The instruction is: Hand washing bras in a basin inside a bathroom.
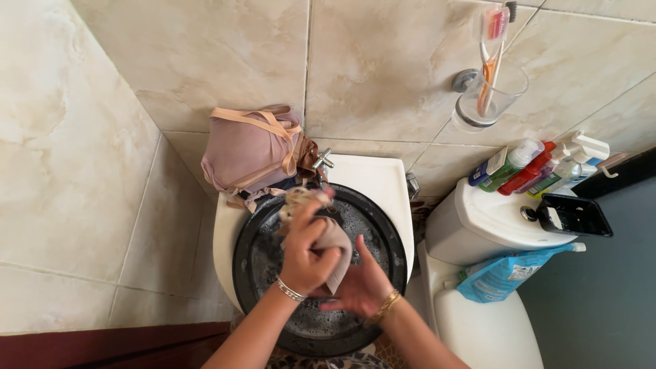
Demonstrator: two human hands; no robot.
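Gripping a wet beige cloth (335, 246) — left hand (304, 256) fingers clamped, right hand (359, 283) spread beneath — inside the black basin's rim (246, 239).

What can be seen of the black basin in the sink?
The black basin is round, shallow and dark, plastic by its look, with a raised rim. It sits level in the white sink and nearly fills it. Its inside is wet and speckled with suds. Above it, the left hand grips a beige cloth and the right hand lies open underneath.
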